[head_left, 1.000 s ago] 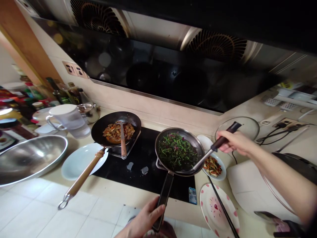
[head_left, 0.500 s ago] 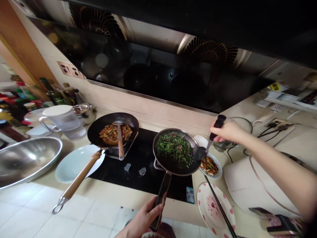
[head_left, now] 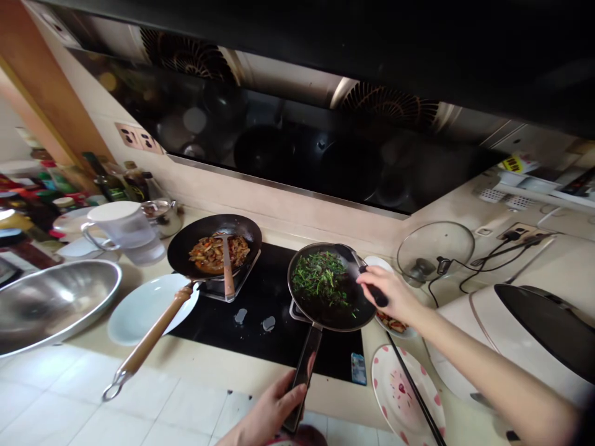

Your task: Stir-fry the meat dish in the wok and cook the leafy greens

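Note:
My left hand [head_left: 281, 402] is wrapped round the black handle of a frying pan [head_left: 307, 365], which sits on the right side of the hob. Chopped leafy greens [head_left: 320, 279] are heaped toward the left of the pan. My right hand [head_left: 385, 291] grips the black handle of a spatula [head_left: 356, 257], its dark blade at the pan's far right rim. Partly hidden under that hand, a plate of cooked food [head_left: 392, 323] stands beside the pan.
On the left burner a wok [head_left: 255, 232] holds brown stir-fry, with a wooden-handled turner [head_left: 227, 272] resting in it. A pale plate [head_left: 134, 310] and steel bowl [head_left: 93, 285] stand left. Chopsticks [head_left: 413, 387] cross a pink-spotted plate [head_left: 385, 396]; a rice cooker [head_left: 446, 347] stands right.
My right hand has moved left and lower with the spatula, whose blade went from the pan's right edge to its far rim. The greens are bunched further left. My left hand stays put.

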`<state>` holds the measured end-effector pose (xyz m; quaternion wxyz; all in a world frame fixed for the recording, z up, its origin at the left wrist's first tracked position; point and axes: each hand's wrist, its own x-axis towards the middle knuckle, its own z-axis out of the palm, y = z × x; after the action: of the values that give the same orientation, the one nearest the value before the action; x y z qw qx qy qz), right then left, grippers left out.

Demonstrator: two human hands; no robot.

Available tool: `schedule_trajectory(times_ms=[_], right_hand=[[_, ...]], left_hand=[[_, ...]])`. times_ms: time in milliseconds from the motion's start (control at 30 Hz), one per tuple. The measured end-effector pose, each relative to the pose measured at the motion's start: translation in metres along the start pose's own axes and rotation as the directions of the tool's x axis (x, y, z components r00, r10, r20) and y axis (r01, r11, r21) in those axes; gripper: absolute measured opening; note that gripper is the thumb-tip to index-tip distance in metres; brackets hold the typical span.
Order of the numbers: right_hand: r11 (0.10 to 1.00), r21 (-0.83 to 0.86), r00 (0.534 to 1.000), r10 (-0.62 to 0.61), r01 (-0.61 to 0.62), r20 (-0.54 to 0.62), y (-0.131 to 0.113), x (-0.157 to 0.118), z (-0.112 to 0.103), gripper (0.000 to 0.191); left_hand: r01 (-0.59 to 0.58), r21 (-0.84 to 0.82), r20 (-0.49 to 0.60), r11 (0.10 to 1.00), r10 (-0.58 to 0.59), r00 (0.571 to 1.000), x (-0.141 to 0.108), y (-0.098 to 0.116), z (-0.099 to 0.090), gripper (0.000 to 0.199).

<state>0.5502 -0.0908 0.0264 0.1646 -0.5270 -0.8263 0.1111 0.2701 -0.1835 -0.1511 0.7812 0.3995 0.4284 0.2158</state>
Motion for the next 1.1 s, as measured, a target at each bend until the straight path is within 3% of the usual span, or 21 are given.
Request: schedule_trajectory(times_ms=[133, 267, 367, 500, 600, 800, 900, 1000, 1100], right_hand=[[0.999, -0.006, 0.978, 0.034, -0.034, 0.204, 0.004, -0.017, 0.039, 0.025], [0.993, -0.033, 0.951, -0.096, 0.111, 0.295, -0.023, -0.062, 0.023, 0.033], [1.0, 0.019, 0.953, -0.028, 0.023, 0.302, -0.047, -0.091, 0.005, 0.028], [0.997, 0.014, 0.961, 0.063, -0.07, 0.269, -0.05, -0.091, 0.009, 0.024], [0.998, -0.035, 0.974, 0.054, -0.047, 0.221, -0.038, -0.09, 0.018, 0.027], [0.994, -0.075, 0.969, -0.062, 0.082, 0.239, -0.035, -0.129, 0.037, 0.027], [1.0, -0.016, 0.986, -0.024, 0.027, 0.163, -0.026, -0.122, 0.037, 0.029], [0.998, 0.024, 0.995, 0.052, -0.054, 0.084, -0.006, -0.099, 0.021, 0.029], [0.997, -0.031, 0.997, 0.068, -0.067, 0.04, 0.008, -0.079, 0.015, 0.031]], left_hand=[[-0.014, 0.017, 0.008, 1.0, 0.014, 1.0, 0.003, -0.005, -0.001, 0.066], [-0.027, 0.059, 0.013, 0.998, 0.026, 1.0, 0.001, -0.002, -0.001, 0.066], [-0.043, 0.044, 0.002, 0.998, 0.043, 0.999, 0.001, 0.0, 0.0, 0.065], [-0.054, 0.038, 0.017, 0.998, 0.054, 0.998, 0.0, -0.001, 0.002, 0.06], [-0.05, 0.04, 0.019, 0.998, 0.049, 0.999, -0.001, 0.0, 0.003, 0.06], [-0.042, 0.067, 0.016, 0.997, 0.041, 0.999, -0.003, 0.005, 0.004, 0.059], [-0.054, 0.061, 0.011, 0.997, 0.053, 0.999, -0.001, 0.001, 0.003, 0.057], [-0.058, 0.061, 0.005, 0.996, 0.057, 0.998, 0.0, -0.003, 0.003, 0.056], [-0.047, 0.045, -0.007, 0.998, 0.047, 0.999, 0.001, -0.004, 0.004, 0.057]])
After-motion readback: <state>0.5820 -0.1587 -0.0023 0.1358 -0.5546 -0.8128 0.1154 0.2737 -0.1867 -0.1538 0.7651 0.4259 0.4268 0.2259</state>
